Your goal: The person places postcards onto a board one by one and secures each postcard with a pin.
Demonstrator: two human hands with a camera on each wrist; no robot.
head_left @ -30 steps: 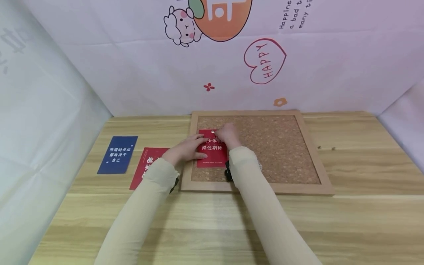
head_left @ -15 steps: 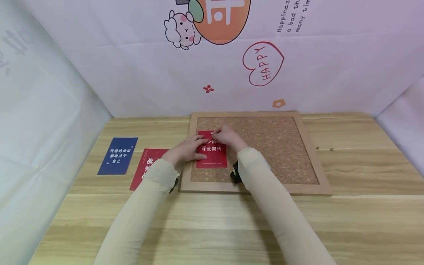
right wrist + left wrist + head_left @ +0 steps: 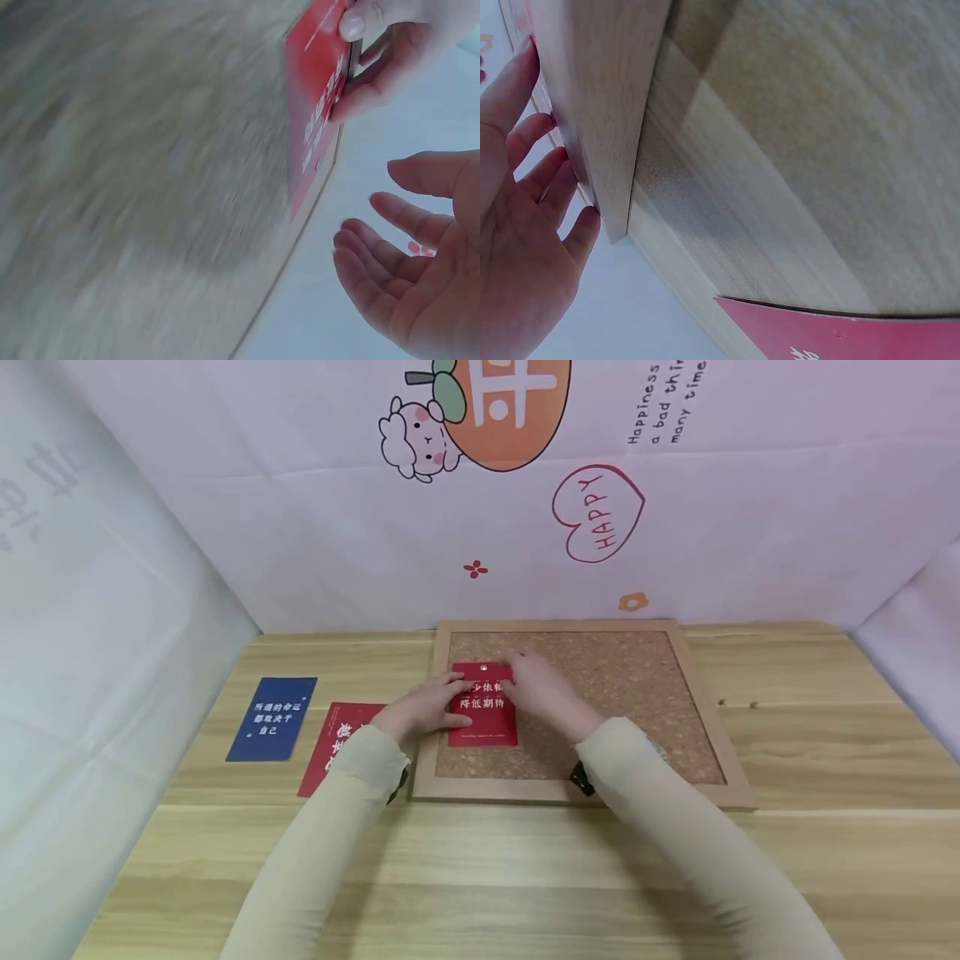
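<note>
A red card with white characters [image 3: 483, 727] lies upright on the left part of a wood-framed corkboard [image 3: 615, 685]. At the card's top centre shows a small white pushpin head [image 3: 483, 667]. My left hand [image 3: 423, 706] rests over the card's left edge, its fingers spread on card and frame. In the left wrist view, the fingertips of this left hand [image 3: 529, 202] meet the frame's side. My right hand [image 3: 543, 689] is by the card's upper right. The right wrist view has this right hand [image 3: 420, 247] with nothing in its fingers, apart from the card [image 3: 307, 97].
Left of the board, a second red card [image 3: 337, 739] lies partly under the left forearm. Farther left is a blue card [image 3: 272, 718]. Two small dark objects [image 3: 737, 703] sit on the wooden table [image 3: 495, 877] right of the board. A printed cloth [image 3: 337, 543] stands behind.
My right hand has left the pushpin and moved right, its fingers loosening. The pushpin stays in the card, and my left hand keeps its place. The head view has shifted slightly.
</note>
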